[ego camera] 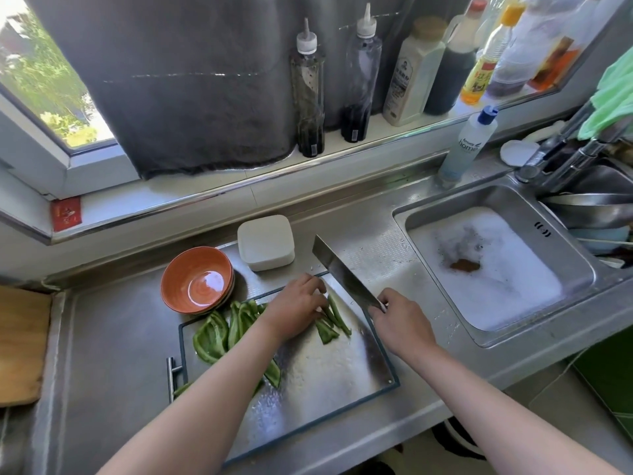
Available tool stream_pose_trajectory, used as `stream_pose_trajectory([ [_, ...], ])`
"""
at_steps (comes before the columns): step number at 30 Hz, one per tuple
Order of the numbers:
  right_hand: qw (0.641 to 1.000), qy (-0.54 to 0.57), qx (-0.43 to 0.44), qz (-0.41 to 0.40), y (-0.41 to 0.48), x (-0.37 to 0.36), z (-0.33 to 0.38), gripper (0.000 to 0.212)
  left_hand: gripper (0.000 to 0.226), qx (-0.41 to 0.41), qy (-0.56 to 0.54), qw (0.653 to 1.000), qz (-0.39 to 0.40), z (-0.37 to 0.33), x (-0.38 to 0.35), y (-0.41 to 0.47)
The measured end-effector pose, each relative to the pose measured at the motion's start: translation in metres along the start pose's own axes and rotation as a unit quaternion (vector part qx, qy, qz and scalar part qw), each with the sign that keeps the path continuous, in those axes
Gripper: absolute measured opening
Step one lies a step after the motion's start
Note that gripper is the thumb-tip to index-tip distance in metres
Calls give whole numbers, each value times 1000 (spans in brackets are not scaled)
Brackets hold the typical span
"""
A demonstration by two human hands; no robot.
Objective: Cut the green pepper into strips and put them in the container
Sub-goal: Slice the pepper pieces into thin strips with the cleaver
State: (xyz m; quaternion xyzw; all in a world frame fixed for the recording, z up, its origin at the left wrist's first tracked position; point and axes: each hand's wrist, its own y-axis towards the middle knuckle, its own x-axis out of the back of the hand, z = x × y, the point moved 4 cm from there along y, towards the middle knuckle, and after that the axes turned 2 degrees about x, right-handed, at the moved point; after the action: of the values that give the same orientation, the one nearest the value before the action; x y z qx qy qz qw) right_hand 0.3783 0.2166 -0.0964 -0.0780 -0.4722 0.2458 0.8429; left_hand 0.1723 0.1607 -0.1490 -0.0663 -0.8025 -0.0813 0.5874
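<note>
A steel cutting board lies on the counter. Flat green pepper pieces sit at its left end. My left hand presses down on another pepper piece, with two cut strips just right of the fingers. My right hand grips the handle of a cleaver, whose blade is raised and tilted above the board's far edge. An orange bowl stands behind the board on the left. A white lidded container stands behind it in the middle.
A sink full of foamy water lies to the right, with a faucet and dirty dishes beyond. Sauce bottles line the window sill. A dish-soap bottle stands by the sink. A wooden board rests at far left.
</note>
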Motion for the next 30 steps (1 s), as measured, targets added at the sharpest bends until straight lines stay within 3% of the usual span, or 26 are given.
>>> stream_pose_trajectory([
  [8, 999, 30, -17, 10, 3, -6, -2, 13, 29, -88, 26, 994, 56, -3, -14, 19],
  [13, 999, 41, -21, 13, 5, -7, 0, 14, 29, 65, 1, 998, 4, 18, -9, 25],
  [20, 999, 10, -5, 39, -5, -12, 3, 15, 24, 147, -103, 972, -148, 0, 0, -26],
  [25, 995, -50, 42, 70, -20, -19, 14, 16, 12, 32, -99, 989, -108, -32, -21, -65],
  [30, 990, -106, 54, 78, -31, -28, 18, 25, 16, 10, -71, 990, -117, -36, -44, -74],
])
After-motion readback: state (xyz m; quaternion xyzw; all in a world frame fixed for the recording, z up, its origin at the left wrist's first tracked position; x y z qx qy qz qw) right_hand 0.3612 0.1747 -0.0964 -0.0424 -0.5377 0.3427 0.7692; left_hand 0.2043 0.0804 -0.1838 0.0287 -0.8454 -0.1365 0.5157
